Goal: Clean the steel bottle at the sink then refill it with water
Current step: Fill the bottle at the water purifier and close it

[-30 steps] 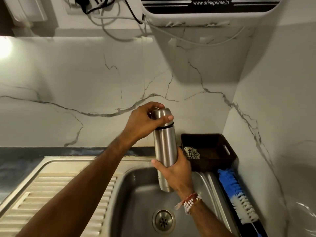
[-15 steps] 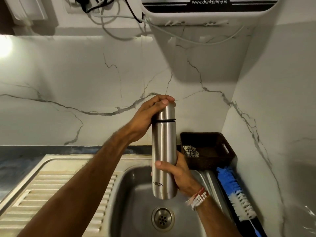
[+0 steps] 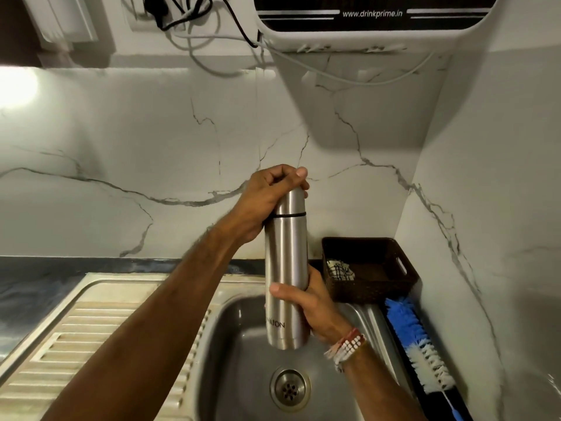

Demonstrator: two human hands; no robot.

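The bottle (image 3: pixel 285 271) stands upright over the sink (image 3: pixel 243 360), its long axis vertical. The left hand (image 3: pixel 270 199) grips the cap (image 3: pixel 292 202) at the top; the right hand (image 3: pixel 315 308) grips the lower body.

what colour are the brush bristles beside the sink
The brush is blue at its far end, white nearer the handle; head view.

Lifted the steel bottle (image 3: pixel 285 262) higher toward mid-frame and turned its lettering to the camera since a second ago. Curled the left hand (image 3: pixel 267 197) over the cap (image 3: pixel 292 203) from straight fingers. Regripped lower with the right hand (image 3: pixel 317 309).
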